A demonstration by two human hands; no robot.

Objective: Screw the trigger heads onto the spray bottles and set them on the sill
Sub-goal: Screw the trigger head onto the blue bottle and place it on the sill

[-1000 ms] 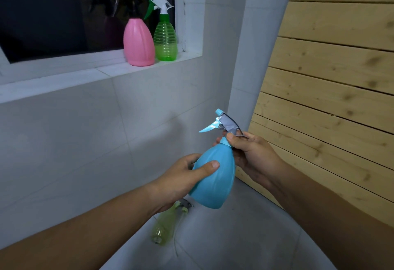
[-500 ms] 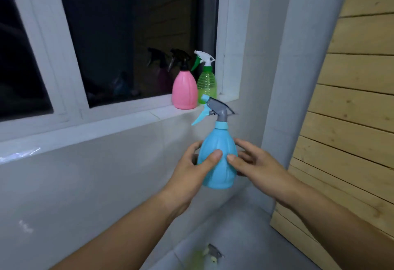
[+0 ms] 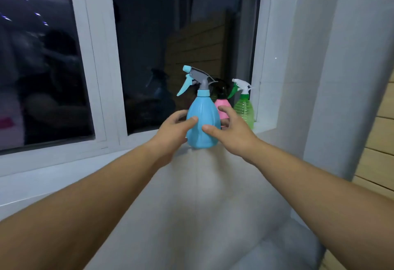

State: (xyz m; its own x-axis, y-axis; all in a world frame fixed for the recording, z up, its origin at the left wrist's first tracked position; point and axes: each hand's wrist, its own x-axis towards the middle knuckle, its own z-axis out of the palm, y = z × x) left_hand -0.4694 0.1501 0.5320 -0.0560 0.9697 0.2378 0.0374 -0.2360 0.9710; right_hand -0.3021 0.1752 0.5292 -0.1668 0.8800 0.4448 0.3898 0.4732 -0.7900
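Observation:
A blue spray bottle (image 3: 203,118) with a grey and blue trigger head (image 3: 195,79) stands upright at the front edge of the white window sill (image 3: 70,161). My left hand (image 3: 172,132) wraps its left side, thumb on the front. My right hand (image 3: 231,130) holds its right side, thumb touching the front. Behind it on the sill stand a pink bottle (image 3: 222,108) with a black head, mostly hidden, and a green bottle (image 3: 245,108) with a white and green head.
A dark window pane (image 3: 170,35) with a white frame rises behind the sill. A white pillar (image 3: 341,77) stands to the right, with wooden wall slats (image 3: 377,141) beyond it. White tiled wall lies below the sill.
Both hands have carried the blue bottle up and forward from waist height to the sill, beside the pink and green bottles. My right hand moved from the trigger head to the bottle's body.

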